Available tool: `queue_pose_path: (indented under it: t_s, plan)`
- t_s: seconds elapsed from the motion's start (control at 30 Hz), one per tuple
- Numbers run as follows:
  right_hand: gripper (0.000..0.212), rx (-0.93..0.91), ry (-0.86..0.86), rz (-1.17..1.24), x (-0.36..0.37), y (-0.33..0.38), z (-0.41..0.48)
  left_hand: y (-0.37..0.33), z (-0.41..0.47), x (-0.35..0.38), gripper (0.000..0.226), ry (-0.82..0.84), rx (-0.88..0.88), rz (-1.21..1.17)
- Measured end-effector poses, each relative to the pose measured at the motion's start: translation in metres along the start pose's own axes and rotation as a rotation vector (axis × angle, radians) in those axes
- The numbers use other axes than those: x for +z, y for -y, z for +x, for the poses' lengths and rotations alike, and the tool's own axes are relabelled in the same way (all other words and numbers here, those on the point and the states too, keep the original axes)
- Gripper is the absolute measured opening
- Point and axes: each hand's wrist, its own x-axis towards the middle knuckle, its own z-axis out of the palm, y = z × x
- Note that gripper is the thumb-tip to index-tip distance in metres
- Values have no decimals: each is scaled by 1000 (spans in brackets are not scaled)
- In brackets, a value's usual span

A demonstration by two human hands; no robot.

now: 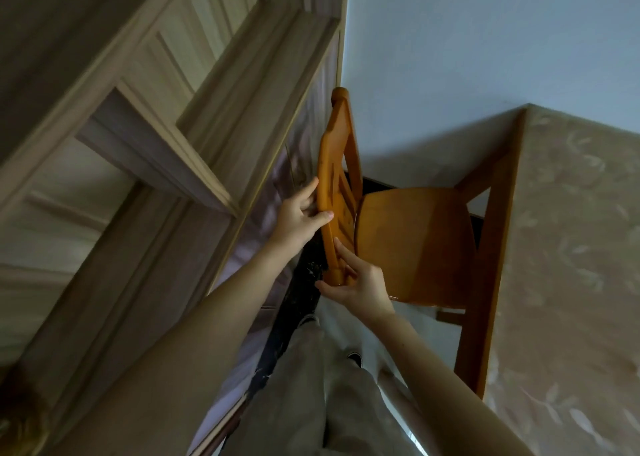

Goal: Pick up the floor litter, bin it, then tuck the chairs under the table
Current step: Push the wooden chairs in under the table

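An orange wooden chair [412,244] stands against the table [568,247], which wears a beige leaf-patterned cloth at the right. The chair's seat reaches up to the table's wooden edge. My left hand [299,218] grips the top rail of the chair's backrest near its middle. My right hand [360,287] holds the near corner post of the same backrest. Both arms stretch forward from the bottom of the view. No litter shows on the floor.
A pale panelled wooden door and frame [180,137] fill the left side, close behind the chair's back. A light blue wall [467,57] lies beyond. My legs in beige trousers [322,396] and dark shoes stand on a pale floor.
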Motion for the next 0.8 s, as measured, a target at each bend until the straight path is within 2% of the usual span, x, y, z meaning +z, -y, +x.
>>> queue_pose_path:
  t_s: [0.27,0.57,0.8]
  plan:
    - [88,58,-89,43,29,10,51,-16,47,-31,74,91,4,93]
    - [85,52,-152,59,38,11,59,-15,57,-39,74,125,8,113]
    - [75,45,-175,78,39,16,52,-10,48,-31,90,128,-4,129]
